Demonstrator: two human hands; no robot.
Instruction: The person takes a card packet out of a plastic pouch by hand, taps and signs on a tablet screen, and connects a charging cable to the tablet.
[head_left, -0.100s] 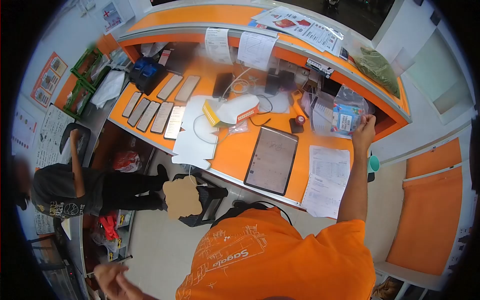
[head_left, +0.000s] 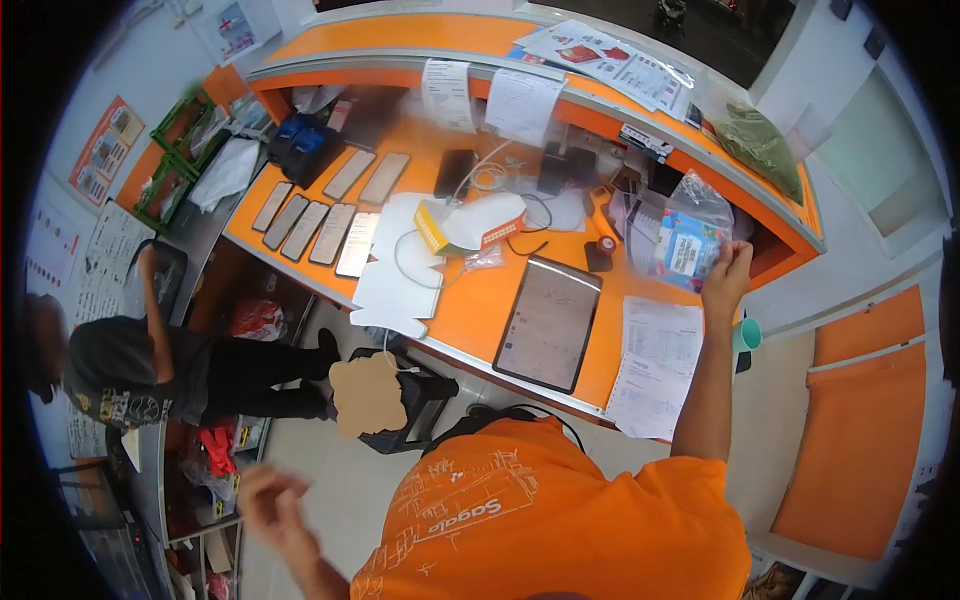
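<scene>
My right hand is closed on the edge of a clear plastic zip bag at the right end of the orange desk. Inside the bag is a blue packet with a white label. My left hand, slightly blurred, is raised over the floor at the lower left; its fingers are loosely bent and apart, with nothing visible in them. Below the bag, printed papers hang over the desk's front edge. A tablet lies to their left.
Several phones lie in rows on the desk's left side. White cut-out sheets and a yellow-and-white carton sit mid-desk among cables. A person in dark clothes stands at the left. A stool is by the desk.
My left hand has moved up and to the right. The bag in my right hand has shifted slightly down and left, and its packet is tilted differently.
</scene>
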